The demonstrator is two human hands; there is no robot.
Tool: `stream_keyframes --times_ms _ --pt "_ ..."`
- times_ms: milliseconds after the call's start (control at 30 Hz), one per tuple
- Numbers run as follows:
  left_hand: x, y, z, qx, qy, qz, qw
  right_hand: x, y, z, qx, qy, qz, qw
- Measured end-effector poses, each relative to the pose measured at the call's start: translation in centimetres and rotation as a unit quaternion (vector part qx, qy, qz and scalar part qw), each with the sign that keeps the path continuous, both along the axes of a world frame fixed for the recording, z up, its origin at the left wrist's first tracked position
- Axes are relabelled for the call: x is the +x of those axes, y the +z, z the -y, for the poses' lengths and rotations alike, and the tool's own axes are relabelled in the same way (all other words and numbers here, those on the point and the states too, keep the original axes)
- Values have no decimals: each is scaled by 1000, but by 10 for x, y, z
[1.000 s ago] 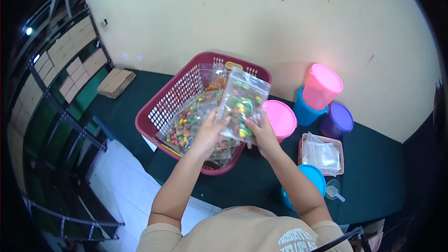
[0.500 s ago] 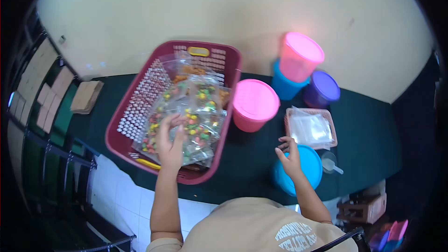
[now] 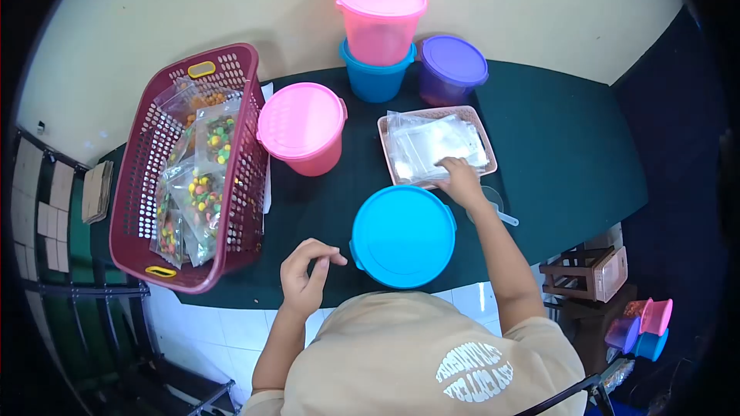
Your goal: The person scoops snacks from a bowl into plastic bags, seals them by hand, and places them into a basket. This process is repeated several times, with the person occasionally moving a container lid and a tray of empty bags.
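My left hand (image 3: 307,273) is held over the table's front edge, just left of a round tub with a blue lid (image 3: 404,236). Its fingers are loosely bent, thumb apart, and nothing is in them. My right hand (image 3: 461,182) reaches past the blue tub into a pink basket tray (image 3: 490,156). Its fingertips, slightly apart, touch the stack of clear plastic bags (image 3: 432,142) lying there. Partly under my right forearm stands a small clear cup, with a white-handled scoop (image 3: 505,218) beside it.
On the left, a maroon laundry basket (image 3: 240,177) holds several bags of colourful snacks (image 3: 204,196). A pink-lidded tub (image 3: 303,123) stands beside it. Farther back, a pink tub (image 3: 381,19) is stacked on a blue tub (image 3: 378,81), next to a purple tub (image 3: 453,65). Brown packets (image 3: 96,192) lie far left.
My view has swung to the right. My left hand has left the snack bags in the basket and come back near the blue tub. My right hand has moved onto the plastic bags.
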State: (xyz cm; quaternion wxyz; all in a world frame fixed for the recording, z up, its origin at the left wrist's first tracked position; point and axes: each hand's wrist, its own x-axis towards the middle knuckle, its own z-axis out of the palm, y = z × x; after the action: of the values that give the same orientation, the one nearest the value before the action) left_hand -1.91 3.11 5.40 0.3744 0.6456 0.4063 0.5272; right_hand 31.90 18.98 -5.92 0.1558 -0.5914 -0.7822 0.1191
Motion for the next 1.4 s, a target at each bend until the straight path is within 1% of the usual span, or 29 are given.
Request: stream_keyframes --times_ms 133,200,233,333,367,500,567,600,667,700,733,800,833,867,900,933,967,1000,1033,1067,1133,1167,1200,1233,1267,1300,1333,1367,1400 --pt "33 -2 11 -31 17 52 998 -19 -21 -12 -4 30 -25 999" --pt "46 -5 22 -48 34 67 996 -25 -30 -13 -16 29 -8 999" --pt "50 -7 27 -65 47 89 993 -24 -36 -13 -18 26 -16 999" --pt "62 -10 41 -78 80 94 989 -17 -47 -19 -32 19 -58 998" --pt "64 -14 44 -87 98 106 986 -13 -51 -19 -6 25 -74 997" --pt "75 -12 50 -103 139 106 979 -3 -58 -26 30 41 -68 996" --pt "80 -10 51 -112 139 108 978 3 -51 -28 129 -5 -126 984" --pt "82 -9 51 -120 136 109 977 8 -43 -27 130 -2 -127 983" --pt "84 -10 48 -115 127 113 979 19 -17 -24 119 -79 -253 957" --pt "85 -10 47 -114 113 116 980 23 -6 -22 86 -99 -277 952" --pt "87 -11 45 -114 113 115 980 26 -2 -21 86 -100 -277 952" --pt "91 -12 40 -130 103 125 978 36 1 -20 -17 -119 -356 927" --pt "92 -12 38 -129 99 125 979 40 -1 -25 -61 -139 -442 884" --pt "93 -12 36 -139 80 112 981 44 -2 -23 -57 -142 -442 884" --pt "94 -12 33 -149 61 99 982 42 14 -14 -17 -119 -560 820" --pt "97 -11 30 -147 58 98 982 42 30 -4 24 -94 -667 739" --pt "102 -8 26 -179 45 118 976 46 43 5 36 -61 -651 756" --pt "105 -7 24 -211 33 136 967 47 56 18 38 -63 -652 755" --pt "102 -11 22 -242 11 109 964 47 68 32 22 -21 -670 742" --pt "105 -10 20 -243 7 108 964 45 77 46 6 20 -686 728" --pt "116 -9 15 -255 36 121 959 36 86 75 -74 75 -775 623" --pt "118 -12 13 -256 33 121 958 31 91 89 -143 67 -827 539" --pt "120 -17 11 -294 25 165 941 28 98 100 -200 81 -864 455" --pt "121 -22 9 -330 18 208 921 27 95 106 -236 69 -885 396" --pt "124 -27 8 -330 20 208 921 25 92 110 -272 58 -901 333" --pt "126 -33 6 -348 -19 268 898 24 89 112 -273 59 -901 332" --pt "125 -37 5 -366 -59 325 870 23 85 113 -281 8 -907 313" --pt "124 -40 5 -366 -58 324 870 23 81 113 -288 -44 -910 294" --pt "123 -42 6 -364 -77 352 859 25 73 112 -288 -46 -910 294"
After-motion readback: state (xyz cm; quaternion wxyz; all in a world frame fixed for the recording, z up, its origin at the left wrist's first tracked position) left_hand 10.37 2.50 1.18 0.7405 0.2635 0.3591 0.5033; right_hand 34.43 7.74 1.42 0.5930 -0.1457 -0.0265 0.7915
